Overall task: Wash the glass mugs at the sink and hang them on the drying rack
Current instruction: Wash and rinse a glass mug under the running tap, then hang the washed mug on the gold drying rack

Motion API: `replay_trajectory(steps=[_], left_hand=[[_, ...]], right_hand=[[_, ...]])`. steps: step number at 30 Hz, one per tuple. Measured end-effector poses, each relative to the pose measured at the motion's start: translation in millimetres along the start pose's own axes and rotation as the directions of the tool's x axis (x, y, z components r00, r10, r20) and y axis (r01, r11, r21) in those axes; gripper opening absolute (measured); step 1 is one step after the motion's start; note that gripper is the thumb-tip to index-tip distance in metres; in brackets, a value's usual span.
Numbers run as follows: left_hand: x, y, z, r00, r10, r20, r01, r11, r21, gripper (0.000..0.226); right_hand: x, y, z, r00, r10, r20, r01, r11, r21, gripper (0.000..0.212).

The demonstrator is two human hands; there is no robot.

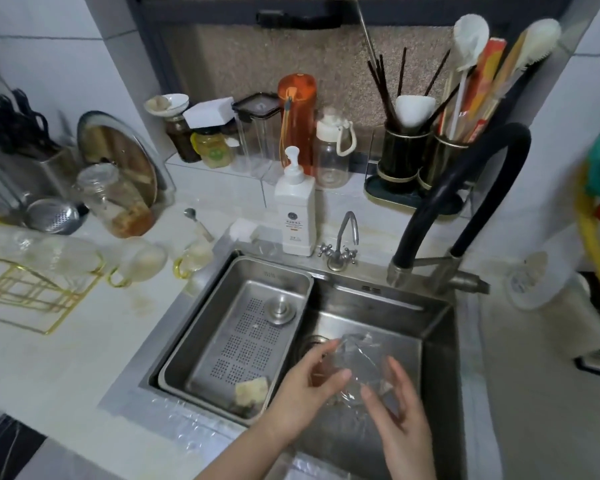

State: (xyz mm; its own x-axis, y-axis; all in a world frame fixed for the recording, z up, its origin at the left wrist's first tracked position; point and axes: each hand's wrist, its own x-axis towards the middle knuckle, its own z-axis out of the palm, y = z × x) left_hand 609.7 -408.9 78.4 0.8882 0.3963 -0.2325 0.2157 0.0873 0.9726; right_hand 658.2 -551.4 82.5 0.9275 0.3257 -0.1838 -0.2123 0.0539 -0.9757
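sink, blurred glass mug between hands

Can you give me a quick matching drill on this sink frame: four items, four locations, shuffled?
Items:
1. sponge
2. soap bottle
3. gold wire rack
4. glass mug

Locations:
A. on the counter left of the sink
B. between both hands over the sink basin
C. in the near corner of the perforated tray
D. on the sink's back ledge, left of the small tap

Pairs: 1-C, 2-D, 3-A, 4-B
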Motion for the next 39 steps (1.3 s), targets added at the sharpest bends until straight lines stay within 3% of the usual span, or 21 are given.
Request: replay_trajectory(steps=[6, 10, 15, 19, 21, 25, 32, 39], left_hand=[[-9, -2, 6, 0.994, -0.028, -0.104, 0.036, 0.996, 0.078, 0.041], [-8, 2, 7, 0.995, -0.049, -0.089, 0.059, 0.993, 0.106, 0.04], [-4, 14, -10, 0.988, -0.131, -0.081, 0.126, 0.99, -0.064, 0.038], [-5, 26, -39, 0.984, -0.098, -0.146, 0.072, 0.982, -0.172, 0.031], [-9, 34, -61, 0.98, -0.09, -0.178, 0.054, 0.979, -0.199, 0.029], [-28, 47, -121, 0.969, -0.033, -0.244, -0.008, 0.986, -0.167, 0.033], [-78, 62, -241, 0.922, 0.016, -0.387, -0.101, 0.975, -0.2, 0.039], [-138, 56, -373, 0.857, 0.033, -0.515, -0.165, 0.963, -0.213, 0.039]], right_hand=[[-2, 14, 2, 0.998, -0.034, -0.057, 0.033, 0.999, -0.032, 0.059], [1, 15, 5, 0.989, -0.053, -0.136, 0.04, 0.995, -0.096, 0.054], [7, 8, 14, 0.993, -0.017, -0.113, -0.007, 0.978, -0.206, 0.048], [6, -18, 53, 0.997, -0.077, -0.002, 0.075, 0.973, -0.22, 0.065], [4, -25, 78, 0.994, -0.105, 0.006, 0.103, 0.971, -0.217, 0.07], [-11, -29, 131, 0.995, -0.083, 0.052, 0.091, 0.977, -0.194, 0.041], [-47, -33, 253, 0.964, -0.128, 0.233, 0.175, 0.965, -0.197, 0.041], [-99, -11, 387, 0.921, -0.09, 0.378, 0.161, 0.973, -0.162, 0.041]])
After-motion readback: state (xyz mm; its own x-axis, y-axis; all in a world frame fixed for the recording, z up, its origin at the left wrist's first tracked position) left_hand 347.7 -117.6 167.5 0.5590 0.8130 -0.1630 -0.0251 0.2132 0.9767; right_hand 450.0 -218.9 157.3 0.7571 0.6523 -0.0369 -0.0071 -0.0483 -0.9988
